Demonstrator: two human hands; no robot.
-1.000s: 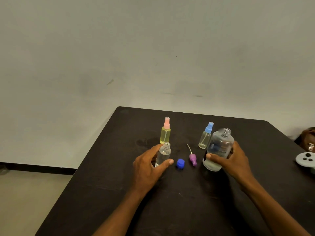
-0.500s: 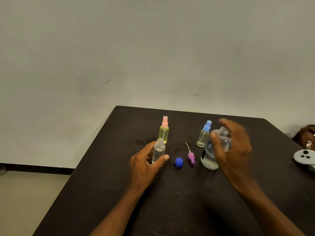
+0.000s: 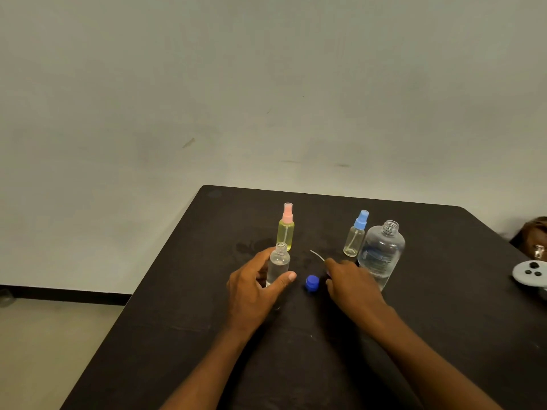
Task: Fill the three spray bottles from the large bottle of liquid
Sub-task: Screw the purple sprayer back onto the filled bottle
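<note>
On the black table [image 3: 444,291] my left hand [image 3: 254,294] grips a small clear bottle [image 3: 279,260] with an open neck, upright. My right hand [image 3: 352,287] lies over the purple spray head, fingers pinching it; only its thin dip tube [image 3: 317,255] and a sliver of purple show. Just right of that hand stands the large clear bottle [image 3: 380,253], uncapped and partly full, with no hand on it. Its blue cap [image 3: 312,283] lies between my hands. A yellow-filled bottle with a pink sprayer [image 3: 285,232] and a nearly empty bottle with a blue sprayer [image 3: 353,241] stand behind.
A white controller [image 3: 529,273] and a brown bag [image 3: 535,235] sit at the table's right edge. The table's left edge drops to the floor [image 3: 44,350]; a plain wall stands behind.
My right hand has let go of the large bottle and come down left onto the purple spray head, whose tube has tilted left. My left hand keeps hold of the small bottle.
</note>
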